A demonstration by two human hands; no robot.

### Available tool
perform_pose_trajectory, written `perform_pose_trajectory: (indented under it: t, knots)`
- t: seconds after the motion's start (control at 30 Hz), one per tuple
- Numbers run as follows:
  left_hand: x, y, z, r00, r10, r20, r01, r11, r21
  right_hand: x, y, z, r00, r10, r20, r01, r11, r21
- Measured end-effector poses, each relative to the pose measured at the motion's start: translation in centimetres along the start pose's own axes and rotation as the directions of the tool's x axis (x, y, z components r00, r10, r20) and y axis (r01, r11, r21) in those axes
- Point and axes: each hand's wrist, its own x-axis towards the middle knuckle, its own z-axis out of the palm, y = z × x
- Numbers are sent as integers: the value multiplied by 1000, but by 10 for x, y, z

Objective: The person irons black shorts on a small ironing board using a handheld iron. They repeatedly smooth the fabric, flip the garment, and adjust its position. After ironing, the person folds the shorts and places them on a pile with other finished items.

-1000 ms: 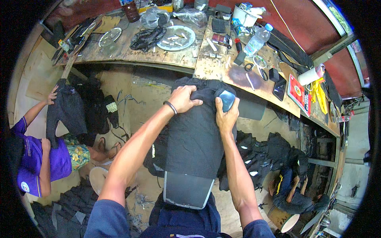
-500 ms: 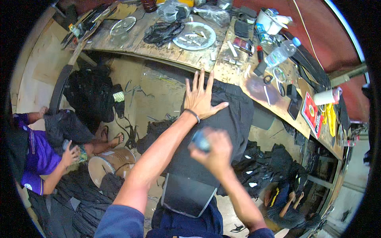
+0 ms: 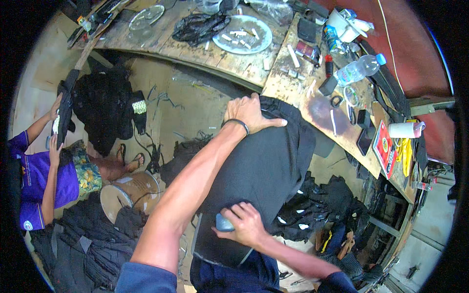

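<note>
Blue-grey and rounded, a block (image 3: 224, 222) sits in the curled fingers and thumb of the right hand (image 3: 244, 223), which closes firmly around it just at the near edge of the black garment (image 3: 249, 166). The left hand (image 3: 251, 113) holds nothing clear of the cloth: its fingers fold over at the garment's far end and its thumb stretches out to the right. The garment lies lengthwise along a dark board (image 3: 215, 246), whose near end shows bare in front of the person.

Half a second earlier the right hand was blurred and farther up the cloth, and the left lay flat with fingers spread — now the block has come down toward the board and those fingers have bent.

Beyond, on the wooden table (image 3: 161, 43), writing shows in several places: white lettering and a round emblem on a red booklet (image 3: 383, 149), a blue-and-white label around a clear bottle (image 3: 355, 71), small print on a dark red packet (image 3: 308, 52). A phone (image 3: 364, 140) lies beside the booklet.

At far left, a co-worker in a purple shirt (image 3: 53, 176) — a round pale badge (image 3: 28, 225) on the sleeve — has both hands raised to dark cloth, which lay across the lap before.
</note>
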Motion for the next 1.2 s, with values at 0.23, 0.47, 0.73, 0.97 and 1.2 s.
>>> perform_pose_trajectory:
  t: [0.23,0.47,0.73,0.97,1.2]
  knots:
    - [5,0,0,1000,-10,-2,10,1000,17,14,28,-5,921,43,-387,-144,961,-237]
    - [1,2,1,999,-32,-9,32,997,70,4,33,-25,907,46,-419,-161,957,-242]
    - [2,3,2,1000,5,-24,-3,998,65,-15,36,-24,835,-38,-549,-118,962,-246]
    - [3,-4,12,949,208,-235,-172,971,166,-28,4,-25,947,136,-291,-173,979,-106]
    - [9,-2,-4,993,116,12,-116,993,0,43,28,-25,931,62,-361,-163,952,-258]
